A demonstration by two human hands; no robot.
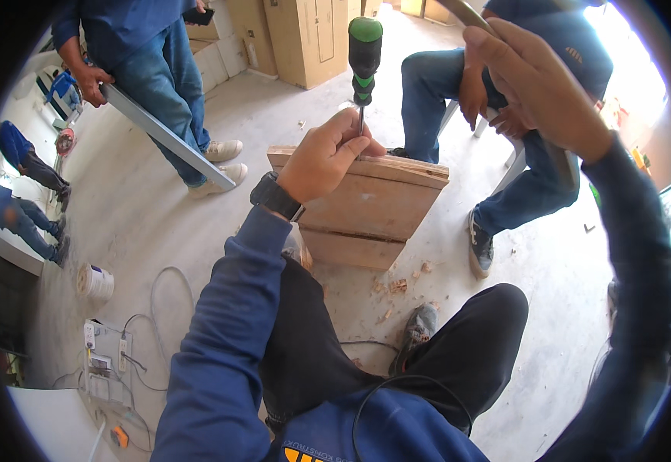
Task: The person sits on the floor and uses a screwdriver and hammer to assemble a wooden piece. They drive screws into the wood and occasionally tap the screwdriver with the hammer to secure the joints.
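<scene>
My left hand (328, 158) pinches the thin metal shaft of a screwdriver (365, 58) with a black and green handle. The screwdriver stands upright, handle up, over the top edge of a wooden box-like piece (366, 204). My fingers hide its tip and rest at that edge. Raised at the upper right, my right hand (532, 81) is closed around a tan bar-like handle (468, 14). One end of that handle leaves the picture at the top, so its kind cannot be told.
Wood chips (398, 286) lie on the floor below the piece. A person at left holds a long grey bar (170, 142); another sits close at right. Cardboard boxes (305, 38) stand behind. A white bucket (95, 282), power strips (122, 354) and cables lie left.
</scene>
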